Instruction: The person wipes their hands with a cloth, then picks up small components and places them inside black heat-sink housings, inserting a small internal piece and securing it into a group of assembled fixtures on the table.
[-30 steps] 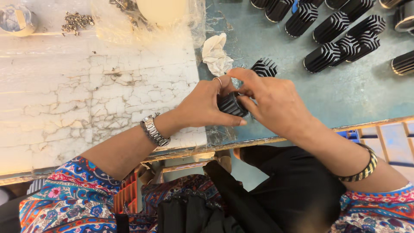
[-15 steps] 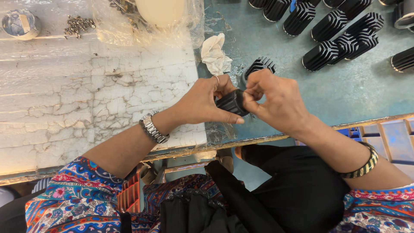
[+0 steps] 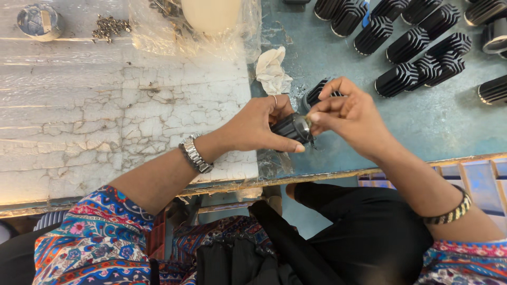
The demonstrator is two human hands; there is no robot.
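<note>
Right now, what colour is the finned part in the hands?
Black, with a silvery metal end; the finned part shows best in the head view.

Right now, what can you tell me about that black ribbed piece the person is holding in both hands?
The black ribbed piece is a short cylinder with fins running along its sides, like dull dark metal or plastic. It lies tilted on its side just above the blue-green bench top, near the front edge. Its end with a shiny silvery round part faces right. The left hand wraps it from the left; the right hand pinches at that silvery end. Similar finned pieces lie behind.
</note>
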